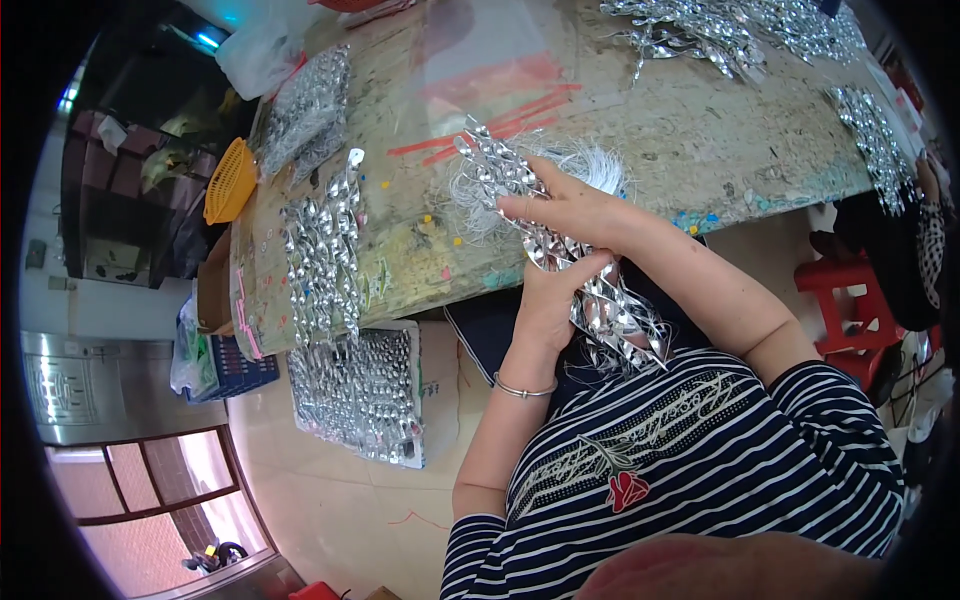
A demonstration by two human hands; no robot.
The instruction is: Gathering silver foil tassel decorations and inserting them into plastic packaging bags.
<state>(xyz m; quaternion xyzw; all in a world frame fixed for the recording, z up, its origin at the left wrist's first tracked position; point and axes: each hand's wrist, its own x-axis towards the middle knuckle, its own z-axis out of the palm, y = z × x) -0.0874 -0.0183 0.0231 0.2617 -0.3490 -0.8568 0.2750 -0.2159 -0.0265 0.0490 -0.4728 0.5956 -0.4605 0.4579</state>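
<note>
A bundle of shiny silver twisted strips (607, 302) slants across my lap and up over the table's near edge. My right hand (575, 205) is closed round its upper part, thumb lying across the strips. Lower down, my left hand (556, 295) wraps the same bundle from the left side. The loose lower ends fan out close to my striped shirt. Just beyond the hands, a tangled heap of thin white string (600, 165) lies on the table. More silver twisted strips (325, 250) hang over the table's edge to my left.
The worn, paint-stained table (690, 130) spreads ahead, with red strips (500, 122) and a clear plastic bag (490, 50). Silver piles (710, 35) lie at the far right. A yellow basket (231, 181) and bagged silver pieces (308, 105) stand left. Another person sits right, near a red stool (850, 305).
</note>
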